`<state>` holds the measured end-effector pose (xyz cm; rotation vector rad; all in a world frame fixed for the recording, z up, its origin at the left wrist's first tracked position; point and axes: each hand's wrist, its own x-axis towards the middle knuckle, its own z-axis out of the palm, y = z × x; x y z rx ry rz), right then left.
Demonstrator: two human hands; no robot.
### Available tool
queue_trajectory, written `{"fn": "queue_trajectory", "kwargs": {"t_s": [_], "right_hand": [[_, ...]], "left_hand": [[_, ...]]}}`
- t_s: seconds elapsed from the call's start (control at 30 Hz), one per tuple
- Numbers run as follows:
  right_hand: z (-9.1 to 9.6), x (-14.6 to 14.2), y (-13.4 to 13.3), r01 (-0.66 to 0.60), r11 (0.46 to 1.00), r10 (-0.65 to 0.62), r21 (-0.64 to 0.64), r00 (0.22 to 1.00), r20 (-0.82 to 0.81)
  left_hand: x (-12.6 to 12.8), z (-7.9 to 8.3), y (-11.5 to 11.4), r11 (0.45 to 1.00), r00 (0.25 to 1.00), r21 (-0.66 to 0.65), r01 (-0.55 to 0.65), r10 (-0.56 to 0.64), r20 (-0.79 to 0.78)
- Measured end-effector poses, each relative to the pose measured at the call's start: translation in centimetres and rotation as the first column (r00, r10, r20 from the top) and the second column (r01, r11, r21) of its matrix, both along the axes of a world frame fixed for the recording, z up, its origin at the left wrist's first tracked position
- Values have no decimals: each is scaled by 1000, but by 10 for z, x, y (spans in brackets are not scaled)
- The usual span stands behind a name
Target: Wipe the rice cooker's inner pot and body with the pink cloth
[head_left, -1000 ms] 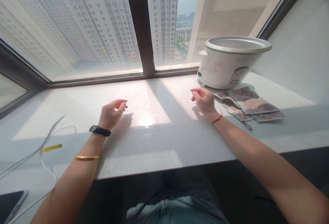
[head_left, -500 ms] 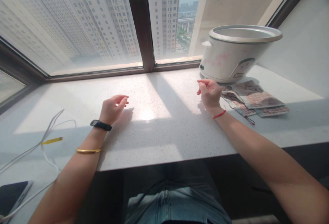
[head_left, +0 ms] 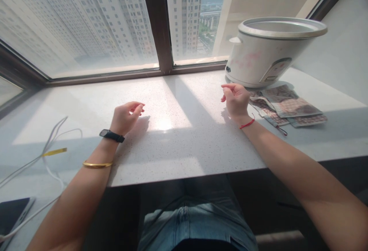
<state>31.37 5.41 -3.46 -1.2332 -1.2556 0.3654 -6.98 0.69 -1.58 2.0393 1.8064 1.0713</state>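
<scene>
Above the white speckled countertop, my left hand is empty, its fingers loosely curled and slightly apart. A dark watch band and a gold bangle are on that arm. My right hand is in a similar loose curl with nothing in it; a red string bracelet circles its wrist. It is in front of a white rice cooker, which has no lid on and shows pink marks. Just right of this hand lie folded patterned cloth pieces with a dark loop at one corner.
White cables with a yellow tag lie at the left. A phone is at the lower left corner, partly under a cable. Framed windows border the back of the counter, and a white wall stands at the right.
The view has tilted down slightly, so the counter and rice cooker sit a little higher in it. Both hands keep nearly the same pose and place.
</scene>
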Motion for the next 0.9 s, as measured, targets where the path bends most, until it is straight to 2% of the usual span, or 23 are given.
{"fn": "queue_trajectory", "kwargs": {"t_s": [0.17,0.3,0.43,0.9], "right_hand": [[-1,0,0,-8,1000,8,-23,1000,26],[-1,-1,0,-36,999,37,-38,999,15],[-2,-2,0,-56,998,55,-27,998,-10],[1,-5,-3,-97,991,96,-91,995,-19]], "left_hand": [[0,0,0,1000,1000,-3,8,-8,-11],[-2,-2,1,1000,988,21,19,-16,-152],[-3,-3,2,999,966,-10,36,-37,-258],[-3,-2,1,998,943,-35,50,-59,-327]]}}
